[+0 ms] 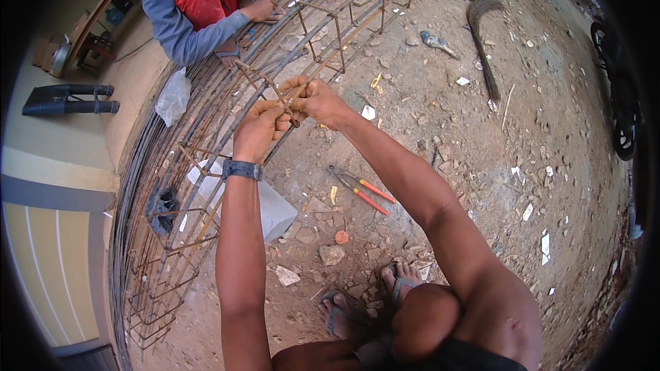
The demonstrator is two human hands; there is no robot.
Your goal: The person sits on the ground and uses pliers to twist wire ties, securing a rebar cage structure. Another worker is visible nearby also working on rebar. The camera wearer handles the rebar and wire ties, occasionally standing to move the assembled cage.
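Note:
A long cage of rusty steel rebar [280, 45] with square stirrups runs diagonally before me. At one of its crossings, my left hand [260, 127] and my right hand [316, 102] meet, both closed with bent fingers. They grip a rusty rebar stirrup [260, 73] where it meets a long bar. Any thin tie wire between the fingertips is too small to make out. A dark wristband circles my left wrist. On the ground to the right of my left forearm lie pincers [362, 189] with orange handles, touched by neither hand.
Across the cage another person [196, 17] crouches, a hand at the bars. Loose steel rods [130, 185] lie along the left wall. A pale block [271, 214] sits under the cage. Rubble, a stick broom [483, 48] and a brush-like tool [438, 43] lie to the right.

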